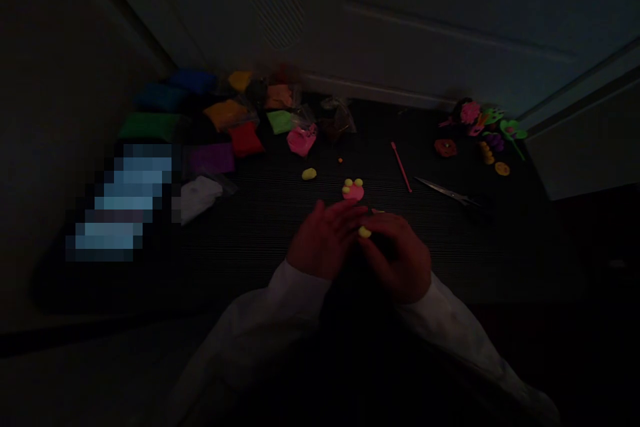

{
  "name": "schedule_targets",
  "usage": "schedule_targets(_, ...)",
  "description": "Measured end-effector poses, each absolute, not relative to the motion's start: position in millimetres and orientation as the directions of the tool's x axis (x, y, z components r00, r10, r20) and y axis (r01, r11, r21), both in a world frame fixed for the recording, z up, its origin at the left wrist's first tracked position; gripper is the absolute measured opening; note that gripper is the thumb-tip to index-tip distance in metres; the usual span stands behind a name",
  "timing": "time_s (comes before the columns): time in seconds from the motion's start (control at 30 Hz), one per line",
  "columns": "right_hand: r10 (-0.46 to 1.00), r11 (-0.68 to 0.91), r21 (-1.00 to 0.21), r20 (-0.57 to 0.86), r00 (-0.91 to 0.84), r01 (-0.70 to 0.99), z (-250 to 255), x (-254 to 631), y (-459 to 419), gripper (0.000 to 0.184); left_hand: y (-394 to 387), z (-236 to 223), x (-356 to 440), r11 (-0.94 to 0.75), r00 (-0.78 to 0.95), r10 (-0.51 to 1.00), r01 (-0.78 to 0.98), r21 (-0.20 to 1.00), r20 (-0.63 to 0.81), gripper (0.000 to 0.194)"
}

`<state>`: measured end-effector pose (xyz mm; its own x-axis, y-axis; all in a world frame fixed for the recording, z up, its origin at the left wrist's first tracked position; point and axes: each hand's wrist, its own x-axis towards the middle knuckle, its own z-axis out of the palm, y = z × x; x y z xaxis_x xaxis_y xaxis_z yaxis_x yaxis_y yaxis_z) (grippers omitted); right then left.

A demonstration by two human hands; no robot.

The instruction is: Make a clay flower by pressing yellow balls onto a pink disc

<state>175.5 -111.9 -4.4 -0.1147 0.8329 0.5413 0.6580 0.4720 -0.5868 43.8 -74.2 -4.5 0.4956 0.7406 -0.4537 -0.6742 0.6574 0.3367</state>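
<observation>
Small yellow clay ball (365, 232) sits pinched in the right hand (403, 260), probably for control, beside the open left hand (325, 240).

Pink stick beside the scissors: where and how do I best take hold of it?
Mid-shaft, I'd say: approach the pink stick from above, fingertips on its two long sides. It lies flat, slim and straight, and nothing touches its middle.

A yellow ball (365, 232) and a pink disc (353, 193) dotted with yellow show against a dark, finely lined tabletop (250, 233), with a pink-red stick tool (401, 167), white sleeves (300, 290) and packets in blue (194, 80), green (150, 126), purple (212, 157) and red (247, 139).
</observation>
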Motion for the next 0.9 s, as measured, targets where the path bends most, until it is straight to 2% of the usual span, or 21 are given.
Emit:
schedule_targets(0.13,0.782,0.557,-0.377,0.538,-0.314,0.74,-4,170,-109,0.028,-73,-1,45,0.647,0.567,0.754,-0.73,0.223,-0.331,0.062)
schedule_targets(0.3,0.755,0.626,-0.238,0.421,-0.502,0.742,-3,167,-114,0.04,-69,-3,44,0.594,0.546,0.799,-0.78,0.196,-0.251,0.065)
schedule_targets(0.43,0.801,0.554,-0.188,0.386,-0.458,0.811,-3,168,-118,0.053,-71,2,41,0.626,0.59,0.776,-0.761,0.17,-0.222,0.069)
schedule_targets(0.53,0.839,0.472,-0.18,0.394,-0.377,0.863,-4,168,-121,0.049,-73,6,39,0.613,0.585,0.786,-0.778,0.135,-0.198,0.074)
schedule_targets(0.6,0.822,0.502,-0.169,0.399,-0.407,0.848,-3,167,-122,0.045,-73,7,39,0.588,0.559,0.803,-0.799,0.125,-0.208,0.072)
schedule_targets(0.7,0.811,0.544,-0.153,0.347,-0.47,0.825,-3,165,-121,0.049,-72,5,40,0.618,0.587,0.777,-0.779,0.104,-0.228,0.07)
schedule_targets(0.8,0.853,0.479,-0.161,0.317,-0.414,0.863,-4,165,-118,0.053,-72,3,41,0.635,0.607,0.765,-0.768,0.089,-0.218,0.073)
schedule_targets(0.9,0.822,0.531,-0.159,0.335,-0.46,0.832,-4,164,-119,0.049,-71,3,40,0.6,0.569,0.79,-0.794,0.096,-0.228,0.073)
